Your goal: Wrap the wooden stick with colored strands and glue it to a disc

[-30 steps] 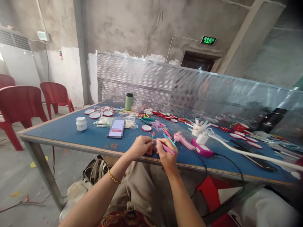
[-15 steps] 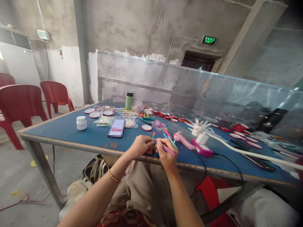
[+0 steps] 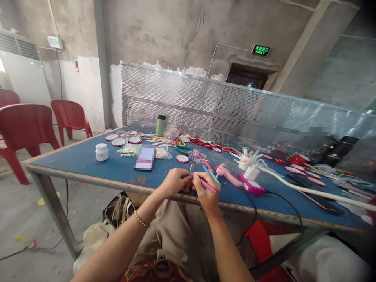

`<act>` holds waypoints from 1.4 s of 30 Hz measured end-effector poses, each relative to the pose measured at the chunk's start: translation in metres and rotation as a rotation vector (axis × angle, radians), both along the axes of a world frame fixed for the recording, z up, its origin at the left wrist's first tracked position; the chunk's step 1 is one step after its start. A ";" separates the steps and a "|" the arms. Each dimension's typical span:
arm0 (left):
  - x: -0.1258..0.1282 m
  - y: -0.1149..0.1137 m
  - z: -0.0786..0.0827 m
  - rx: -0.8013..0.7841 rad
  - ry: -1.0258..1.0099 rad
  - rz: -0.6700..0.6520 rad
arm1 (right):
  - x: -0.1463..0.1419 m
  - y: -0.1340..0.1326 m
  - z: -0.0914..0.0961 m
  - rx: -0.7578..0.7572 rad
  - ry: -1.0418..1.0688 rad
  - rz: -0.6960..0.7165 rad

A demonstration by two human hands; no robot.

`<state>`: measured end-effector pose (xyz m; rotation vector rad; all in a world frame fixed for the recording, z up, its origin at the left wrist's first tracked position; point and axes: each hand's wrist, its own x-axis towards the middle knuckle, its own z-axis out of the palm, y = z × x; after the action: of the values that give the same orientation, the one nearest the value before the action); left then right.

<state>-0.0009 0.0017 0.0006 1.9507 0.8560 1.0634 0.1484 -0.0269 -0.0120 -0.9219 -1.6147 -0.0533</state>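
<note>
Close together at the table's front edge, my two hands nearly meet. My right hand is wrapped round a slim pink pen-like tool, its rear end jutting out to the right and its tip hidden among the fingers. With fingers pinched, my left hand holds a small thin piece with a red and green end that pokes up between the hands. The rest of that piece is hidden. Just beyond my right hand lie blue sticks, and a heap of pink and blue strands sits farther back.
On the blue table are a white jar, a phone, a green bottle, pliers, red-rimmed discs, a pink device, a magenta box with a cord, and a white cable. A perforated metal screen stands behind.
Both hands stay almost where they were, with the same things in them. The pink tool's rear end has shifted very slightly. The whole view has moved a little.
</note>
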 end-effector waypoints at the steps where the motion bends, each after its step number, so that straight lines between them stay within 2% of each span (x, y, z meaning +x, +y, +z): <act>1: 0.000 0.000 0.000 0.001 0.000 -0.001 | 0.000 0.000 0.000 -0.002 -0.001 -0.001; 24: 0.001 0.003 -0.002 -0.004 -0.022 -0.006 | 0.001 0.003 -0.002 0.007 -0.029 -0.040; 31: 0.001 0.000 -0.001 -0.003 -0.020 -0.014 | 0.000 0.000 0.000 -0.002 0.020 -0.016; 42: 0.001 0.002 -0.001 0.008 -0.001 -0.003 | 0.001 0.002 -0.002 0.037 -0.042 -0.025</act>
<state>-0.0003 0.0036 -0.0003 1.9576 0.8490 1.0679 0.1491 -0.0246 -0.0141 -0.9183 -1.6353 -0.1200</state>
